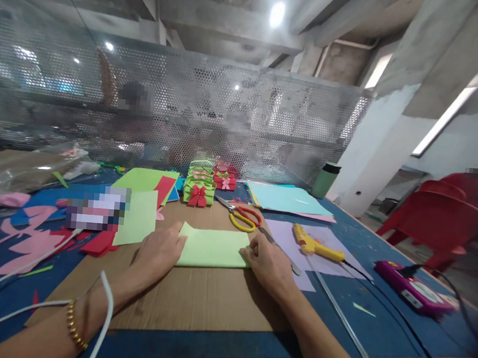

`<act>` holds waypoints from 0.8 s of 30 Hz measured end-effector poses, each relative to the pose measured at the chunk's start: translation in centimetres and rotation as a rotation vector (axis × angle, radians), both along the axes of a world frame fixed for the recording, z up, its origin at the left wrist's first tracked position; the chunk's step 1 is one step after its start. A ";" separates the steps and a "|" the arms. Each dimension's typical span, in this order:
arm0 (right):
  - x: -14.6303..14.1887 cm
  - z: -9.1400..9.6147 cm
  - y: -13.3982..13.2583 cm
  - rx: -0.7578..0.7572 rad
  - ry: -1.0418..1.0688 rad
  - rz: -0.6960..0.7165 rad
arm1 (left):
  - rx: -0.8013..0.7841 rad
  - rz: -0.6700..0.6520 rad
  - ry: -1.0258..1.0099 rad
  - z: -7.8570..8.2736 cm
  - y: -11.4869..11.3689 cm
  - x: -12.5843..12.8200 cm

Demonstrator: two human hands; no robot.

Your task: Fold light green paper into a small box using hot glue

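Observation:
A light green sheet, apparently paper or felt, lies folded over in a wide strip on the brown cardboard. My left hand grips its left end, with the fingertips pressed on the edge. At the right end, my right hand pinches the sheet between thumb and fingers. The far left corner of the sheet lifts slightly. Just beyond my right hand lie scissors with red and yellow handles. A dark flat tool, perhaps a knife, lies partly behind that hand.
A yellow glue gun rests on a lilac sheet; its cord runs near a purple power strip. Small green bags with bows stand at the back. Pink scraps and a white cable are at left, the cable crossing my left forearm.

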State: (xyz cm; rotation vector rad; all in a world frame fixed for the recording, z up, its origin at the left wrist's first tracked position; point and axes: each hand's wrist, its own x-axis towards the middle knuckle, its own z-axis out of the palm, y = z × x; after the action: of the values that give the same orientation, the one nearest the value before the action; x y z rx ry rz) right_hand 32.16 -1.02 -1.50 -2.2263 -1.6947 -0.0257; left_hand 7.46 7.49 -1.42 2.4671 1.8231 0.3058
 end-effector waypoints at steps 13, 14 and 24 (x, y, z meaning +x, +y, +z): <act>-0.5 0.8 0.3 -0.039 -0.007 -0.037 | -0.005 0.009 0.012 0.4 -0.1 0.2; -0.5 0.8 0.3 -0.036 -0.011 -0.034 | -0.002 0.008 0.011 0.3 -0.1 0.2; -0.8 1.1 -0.1 -0.058 -0.093 0.043 | -0.024 0.016 -0.015 0.0 0.2 0.3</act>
State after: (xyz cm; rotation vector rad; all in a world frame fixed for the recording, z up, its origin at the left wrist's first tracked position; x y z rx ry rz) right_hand 31.35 -1.08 -0.38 -2.2618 -1.8141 -0.0716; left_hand 7.77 7.69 -1.37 2.4296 1.8308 0.3004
